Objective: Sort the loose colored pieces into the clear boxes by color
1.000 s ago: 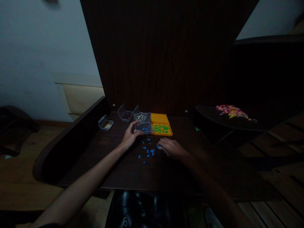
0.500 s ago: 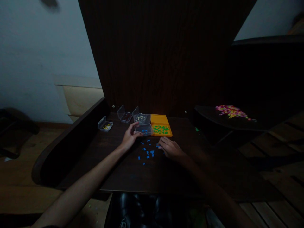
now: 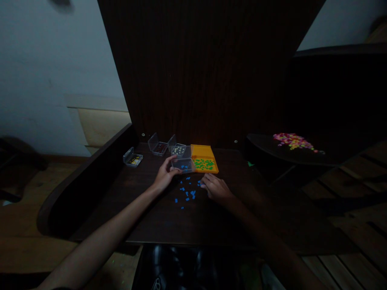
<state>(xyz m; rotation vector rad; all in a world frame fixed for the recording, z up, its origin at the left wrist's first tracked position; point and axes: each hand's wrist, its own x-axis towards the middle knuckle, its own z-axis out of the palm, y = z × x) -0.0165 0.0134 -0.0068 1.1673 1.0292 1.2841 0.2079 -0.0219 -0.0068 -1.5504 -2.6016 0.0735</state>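
Observation:
Several small blue pieces (image 3: 186,191) lie scattered on a dark wooden table (image 3: 157,217). My left hand (image 3: 164,174) grips the near left edge of a small clear plastic box (image 3: 183,164) that holds a few blue pieces. My right hand (image 3: 215,187) rests on the table right of the scatter, its fingers curled and pinched at a blue piece near its fingertips. The light is dim, so the pinch is hard to make out.
An orange tray (image 3: 204,158) with green pieces sits right of the clear box. More clear boxes stand behind: one with pale pieces (image 3: 179,149), one with dark pieces (image 3: 159,147), one with yellow pieces (image 3: 132,158). A pile of mixed coloured pieces (image 3: 292,141) lies on a dark shelf at right.
My right hand has crept slightly left and up toward the blue pieces. The left hand stays on the clear box. The view has shifted a little.

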